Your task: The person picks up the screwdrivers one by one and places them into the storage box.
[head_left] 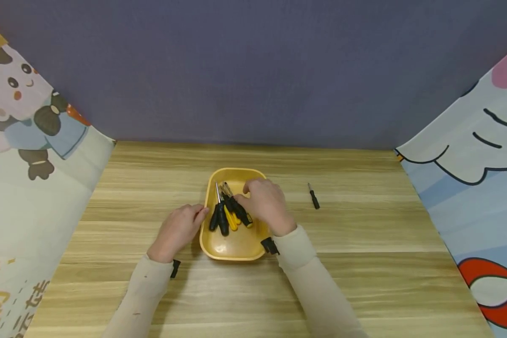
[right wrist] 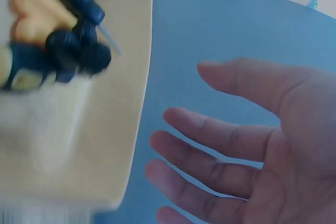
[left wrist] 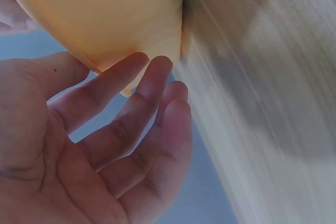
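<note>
A yellow plastic tray (head_left: 233,249) stands on the wooden table, holding a cluster of screwdrivers. Among them are one with a black handle (head_left: 223,220), one black with a yellow end (head_left: 243,218), and some yellow handles (head_left: 230,218). My left hand (head_left: 177,231) pinches the tray's left rim; in the left wrist view its thumb is at the rim and its fingers (left wrist: 157,72) lie along the outer wall. Over the tray's right side, my right hand (head_left: 266,204) is beside the screwdrivers. The right wrist view shows its fingers (right wrist: 205,129) apart, holding nothing.
A small black screwdriver (head_left: 314,199) lies on the table (head_left: 363,220) to the right of the tray. A dark blue-grey panel (head_left: 253,84) rises behind the table. Printed cartoon sheets (head_left: 38,126) flank both sides.
</note>
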`<state>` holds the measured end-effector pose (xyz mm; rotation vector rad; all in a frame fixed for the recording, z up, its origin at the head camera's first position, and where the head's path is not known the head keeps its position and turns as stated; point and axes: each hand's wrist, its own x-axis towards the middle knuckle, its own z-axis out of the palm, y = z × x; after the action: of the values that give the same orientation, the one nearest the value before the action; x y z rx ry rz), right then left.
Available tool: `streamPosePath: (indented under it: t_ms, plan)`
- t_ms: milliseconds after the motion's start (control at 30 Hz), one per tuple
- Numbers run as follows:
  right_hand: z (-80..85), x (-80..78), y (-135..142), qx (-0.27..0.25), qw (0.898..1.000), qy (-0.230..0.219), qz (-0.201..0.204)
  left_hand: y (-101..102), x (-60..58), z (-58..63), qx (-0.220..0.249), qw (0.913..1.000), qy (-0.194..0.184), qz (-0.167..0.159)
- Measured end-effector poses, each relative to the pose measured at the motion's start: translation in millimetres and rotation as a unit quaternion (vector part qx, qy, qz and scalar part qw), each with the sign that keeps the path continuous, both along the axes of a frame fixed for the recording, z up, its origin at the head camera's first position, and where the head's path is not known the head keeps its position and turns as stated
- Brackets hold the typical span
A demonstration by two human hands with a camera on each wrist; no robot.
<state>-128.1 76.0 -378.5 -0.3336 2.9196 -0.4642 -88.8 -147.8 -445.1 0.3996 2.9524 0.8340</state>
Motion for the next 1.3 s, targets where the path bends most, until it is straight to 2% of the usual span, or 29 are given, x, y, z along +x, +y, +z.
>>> streamPosePath:
  t_ms: [333,633,900,1100,1300]
  plan:
    - [-5.4,10.6,50.4,-0.026,0.999,0.026,0.004,1.9,1.1,1.0,0.0,0.9999,0.013,0.005]
    - [-17.1,16.8,95.1,-0.037,0.999,0.029,-0.024,0.4,0.9,2.4,0.002,0.9999,0.012,0.011]
    - [-33.4,20.4,131.5,-0.038,0.996,0.055,-0.051,-2.5,1.9,1.3,0.007,0.9997,0.018,0.014]
    - [-48.6,16.4,153.8,-0.044,0.994,0.074,-0.069,-2.7,1.8,0.3,0.01,0.9996,0.022,0.015]
    - [-63.7,5.4,172.8,-0.019,0.991,0.062,-0.115,-1.9,1.9,0.8,0.012,0.9997,0.015,0.017]
